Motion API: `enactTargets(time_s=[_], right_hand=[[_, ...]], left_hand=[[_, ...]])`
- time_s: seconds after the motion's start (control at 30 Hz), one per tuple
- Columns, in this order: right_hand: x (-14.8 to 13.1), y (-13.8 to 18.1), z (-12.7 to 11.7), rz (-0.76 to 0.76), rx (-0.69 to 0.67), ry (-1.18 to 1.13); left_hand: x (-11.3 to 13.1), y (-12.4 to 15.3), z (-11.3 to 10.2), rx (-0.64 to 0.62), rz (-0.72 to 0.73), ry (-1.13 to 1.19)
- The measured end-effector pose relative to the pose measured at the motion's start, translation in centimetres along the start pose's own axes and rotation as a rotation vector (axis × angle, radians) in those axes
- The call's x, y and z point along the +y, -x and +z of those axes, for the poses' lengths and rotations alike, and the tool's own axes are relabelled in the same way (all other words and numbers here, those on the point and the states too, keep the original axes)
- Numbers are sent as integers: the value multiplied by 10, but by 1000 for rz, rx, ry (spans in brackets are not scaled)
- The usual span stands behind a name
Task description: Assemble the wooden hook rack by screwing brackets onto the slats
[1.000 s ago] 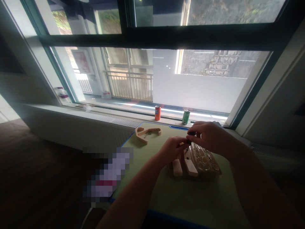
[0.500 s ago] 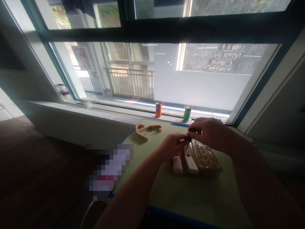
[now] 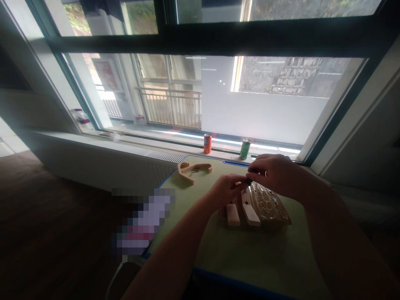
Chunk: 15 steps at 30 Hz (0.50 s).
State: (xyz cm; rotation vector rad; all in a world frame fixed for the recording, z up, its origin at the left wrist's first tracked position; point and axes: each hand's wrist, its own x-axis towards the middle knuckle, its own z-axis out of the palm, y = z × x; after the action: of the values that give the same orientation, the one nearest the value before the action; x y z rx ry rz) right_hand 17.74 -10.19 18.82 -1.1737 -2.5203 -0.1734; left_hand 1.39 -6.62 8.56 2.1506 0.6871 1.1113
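My left hand (image 3: 226,191) and my right hand (image 3: 275,175) meet above a stack of light wooden pieces (image 3: 254,208) on a green mat (image 3: 250,254). Both hands are closed in a pinch on a small dark object (image 3: 249,181) between their fingertips; I cannot make out what it is. The wooden stack has two pale bars at its front and a clear patterned sheet on top. A separate curved wooden piece (image 3: 193,170) lies on the mat at the far left, with a small metal part on it.
An orange can (image 3: 207,143) and a green can (image 3: 245,149) stand on the window sill behind the mat. A radiator grille (image 3: 140,153) runs along the sill. Dark floor lies to the left, with a blurred-out patch (image 3: 140,227) beside the table.
The view has shifted slightly downward over the last second. Both hands stay pinched together over the wooden stack with hardly any movement.
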Motion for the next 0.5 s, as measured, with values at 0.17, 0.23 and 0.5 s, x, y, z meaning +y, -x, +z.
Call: enactTargets(time_s=[0.17, 0.23, 0.5], right_hand=[[0, 1, -2, 0, -12, -20], [0, 1, -3, 3, -16, -22], [0, 3, -5, 9, -31, -6]], left_hand=[[0, 0, 1, 8, -1, 6], [0, 1, 2, 8, -5, 19], [-2, 1, 3, 15, -10, 28]])
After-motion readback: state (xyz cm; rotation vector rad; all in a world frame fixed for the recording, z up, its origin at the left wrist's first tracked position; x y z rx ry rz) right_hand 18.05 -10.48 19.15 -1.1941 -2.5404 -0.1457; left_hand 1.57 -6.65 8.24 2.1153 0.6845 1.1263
